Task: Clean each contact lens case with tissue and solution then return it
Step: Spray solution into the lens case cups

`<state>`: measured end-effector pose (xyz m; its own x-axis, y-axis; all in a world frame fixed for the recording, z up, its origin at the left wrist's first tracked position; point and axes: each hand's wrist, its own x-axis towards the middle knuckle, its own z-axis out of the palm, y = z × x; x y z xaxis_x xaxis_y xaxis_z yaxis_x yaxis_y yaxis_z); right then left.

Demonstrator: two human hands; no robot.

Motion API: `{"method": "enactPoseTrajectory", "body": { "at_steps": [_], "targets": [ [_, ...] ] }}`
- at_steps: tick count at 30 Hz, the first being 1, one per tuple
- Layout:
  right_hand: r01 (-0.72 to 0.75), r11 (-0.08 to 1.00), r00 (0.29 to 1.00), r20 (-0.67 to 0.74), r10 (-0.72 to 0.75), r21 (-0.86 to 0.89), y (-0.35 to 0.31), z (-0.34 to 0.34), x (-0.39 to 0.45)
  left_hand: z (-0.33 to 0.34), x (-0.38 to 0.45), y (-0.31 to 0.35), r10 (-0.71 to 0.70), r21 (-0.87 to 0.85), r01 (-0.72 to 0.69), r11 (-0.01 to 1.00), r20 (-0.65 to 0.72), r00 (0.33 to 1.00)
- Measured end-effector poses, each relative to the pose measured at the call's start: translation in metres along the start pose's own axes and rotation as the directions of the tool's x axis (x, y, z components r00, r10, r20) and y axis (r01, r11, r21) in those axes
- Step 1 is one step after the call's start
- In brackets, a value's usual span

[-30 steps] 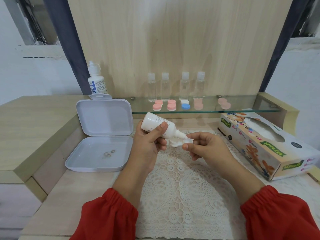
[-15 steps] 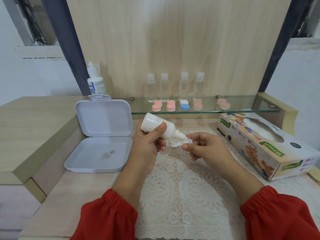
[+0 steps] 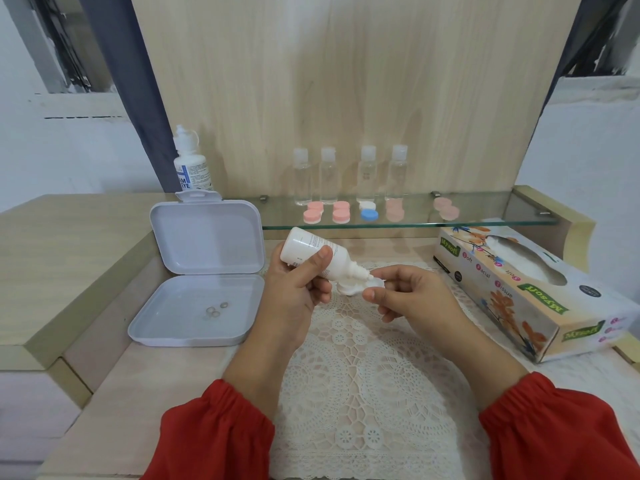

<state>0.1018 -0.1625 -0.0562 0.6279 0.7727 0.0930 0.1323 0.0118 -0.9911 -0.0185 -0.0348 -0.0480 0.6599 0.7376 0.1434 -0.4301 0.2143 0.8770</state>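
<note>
Head view: my left hand [image 3: 298,289] grips the smooth white plastic solution bottle [image 3: 317,252], tilted nozzle-down to the right. My right hand [image 3: 412,296] pinches the white contact lens case [image 3: 349,287], a small rounded cup with its opening under the nozzle, above the lace mat [image 3: 363,375]. Open grey plastic box [image 3: 194,306] lies left, cardboard tissue box [image 3: 519,292] right. Compared with half a second ago, bottle and case have not moved.

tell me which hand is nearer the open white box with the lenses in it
Left. The left hand, holding the solution bottle, sits just beside the open white box; the right hand, pinching the white lens case, is farther off, over the lace mat.
</note>
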Motion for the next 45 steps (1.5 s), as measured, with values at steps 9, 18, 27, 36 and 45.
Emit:
{"method": "enactPoseTrajectory", "body": {
  "at_steps": [9,18,27,36,45],
  "targets": [
    [-0.026,0.994,1.0,0.001,0.026,-0.11,0.003,-0.003,0.001,0.001,0.002,0.003,-0.054,-0.137,0.038,0.99,-0.112,0.992],
    [-0.027,0.857,0.997,0.043,0.058,-0.514,0.008,-0.012,-0.001,-0.005,0.004,0.005,-0.192,-0.371,0.115,0.922,-0.179,0.965],
    [0.009,0.743,0.997,0.063,0.045,-0.67,0.006,-0.014,0.001,-0.005,0.004,0.007,-0.22,-0.403,0.132,0.906,-0.18,0.959],
    [0.232,0.473,0.933,0.057,-0.355,-0.85,0.022,0.007,0.018,-0.004,0.003,0.007,-0.258,-0.424,0.157,0.892,-0.191,0.947],
    [0.176,0.335,0.912,0.025,-0.409,-0.926,0.023,0.014,0.029,-0.003,0.002,0.008,-0.276,-0.399,0.181,0.899,-0.195,0.941]
  ]
}}
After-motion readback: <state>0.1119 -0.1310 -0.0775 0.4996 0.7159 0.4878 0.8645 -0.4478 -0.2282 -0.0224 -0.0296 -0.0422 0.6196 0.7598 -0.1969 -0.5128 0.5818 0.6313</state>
